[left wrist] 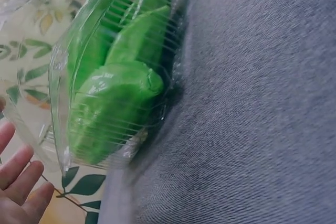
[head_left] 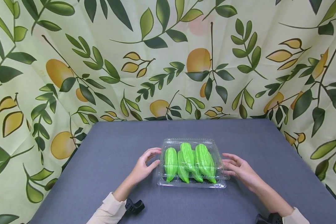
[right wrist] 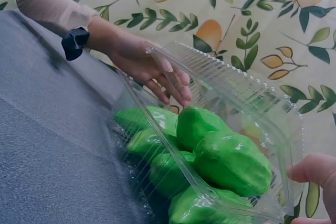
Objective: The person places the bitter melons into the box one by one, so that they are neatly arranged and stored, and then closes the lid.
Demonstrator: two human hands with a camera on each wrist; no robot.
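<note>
A clear plastic clamshell box (head_left: 191, 184) stands on the table, with several bright green, ridged vegetables like bitter melons (head_left: 187, 157) piled inside. Its transparent lid (right wrist: 247, 85) slants over them, and its front rim is above the base's rim. By the left side is my left hand (head_left: 145, 165), fingers loosely bent and spread, fingertips right at the lid's edge. My right hand (head_left: 242, 171) is at the opposite side, its extended fingers reaching the lid's right edge. In the right wrist view, the right thumb (right wrist: 315, 170) lies against the lid's corner.
Grey-blue cloth covers the table (head_left: 128, 137). Behind and beside it hangs a curtain (head_left: 168, 62) printed with leaves and orange fruit. Each wrist wears a black camera, such as the left wrist camera (head_left: 134, 206), below a pale sleeve (head_left: 109, 210).
</note>
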